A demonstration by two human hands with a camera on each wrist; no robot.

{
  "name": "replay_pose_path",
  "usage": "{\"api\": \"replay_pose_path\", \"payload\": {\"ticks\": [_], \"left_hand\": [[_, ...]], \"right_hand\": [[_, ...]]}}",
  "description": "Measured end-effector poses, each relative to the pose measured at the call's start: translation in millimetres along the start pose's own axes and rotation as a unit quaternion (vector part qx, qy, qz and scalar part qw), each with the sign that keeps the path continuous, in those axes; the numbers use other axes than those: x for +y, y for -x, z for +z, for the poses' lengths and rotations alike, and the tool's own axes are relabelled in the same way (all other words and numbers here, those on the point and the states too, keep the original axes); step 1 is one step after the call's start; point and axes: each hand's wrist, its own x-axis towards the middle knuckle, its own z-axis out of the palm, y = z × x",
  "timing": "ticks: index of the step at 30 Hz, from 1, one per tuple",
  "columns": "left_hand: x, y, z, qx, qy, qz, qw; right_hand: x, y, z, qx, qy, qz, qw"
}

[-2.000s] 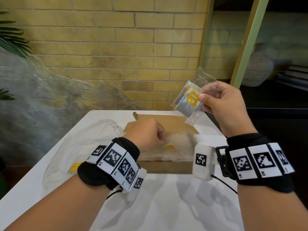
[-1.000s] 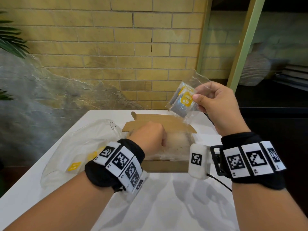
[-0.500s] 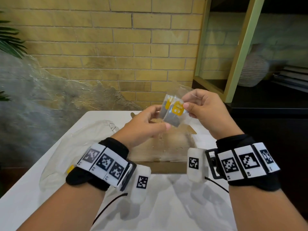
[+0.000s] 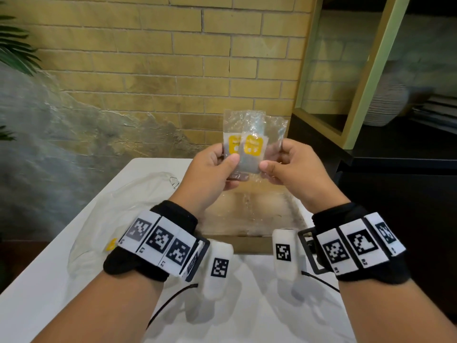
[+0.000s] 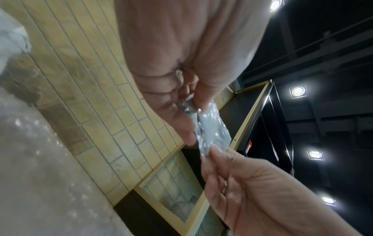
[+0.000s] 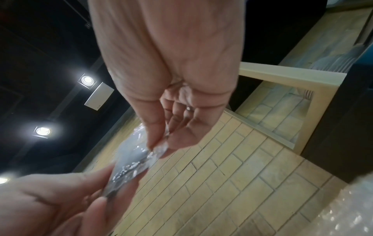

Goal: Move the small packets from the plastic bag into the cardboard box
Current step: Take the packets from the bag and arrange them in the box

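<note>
Both hands hold a small fan of clear packets (image 4: pixel 249 144) with yellow labels upright above the cardboard box (image 4: pixel 249 243). My left hand (image 4: pixel 217 167) pinches their left edge, thumb in front. My right hand (image 4: pixel 284 167) pinches the right edge. The left wrist view shows the packets (image 5: pixel 212 132) edge-on between both hands, as does the right wrist view, packets (image 6: pixel 135 161). The box holds clear wrapping and more packets, partly hidden by my hands. The clear plastic bag (image 4: pixel 123 206) lies flat on the table at left, one yellow label (image 4: pixel 112 243) showing inside.
The white table (image 4: pixel 49 293) stands against a yellow brick wall. A dark cabinet with a pale green frame (image 4: pixel 366 78) is at the right. Plant leaves (image 4: pixel 14 53) reach in at the far left.
My left hand has left the box and risen to take the packets' left side. The right hand has turned the packets upright and brought them to the centre.
</note>
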Motion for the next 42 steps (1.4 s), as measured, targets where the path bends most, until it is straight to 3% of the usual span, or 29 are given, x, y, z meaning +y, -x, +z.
{"api": "replay_pose_path", "payload": {"ticks": [8,18,28,35,42], "left_hand": [[14,-4,-29,0.101,-0.021,0.042,0.994],[13,-4,-28,0.116,-0.053,0.051,0.991],[10,-2,-26,0.118,-0.089,0.048,0.988],[8,-1,-25,0.13,-0.126,0.062,0.982],[9,0,-25,0.127,-0.126,0.059,0.982]], "right_hand": [[10,-7,-20,0.011,0.139,-0.002,0.99],[15,-5,-10,-0.119,0.32,0.029,0.939],[15,-2,2,-0.141,0.35,0.032,0.926],[8,0,10,-0.086,0.363,0.027,0.927],[7,6,28,-0.165,0.347,0.028,0.923]]}}
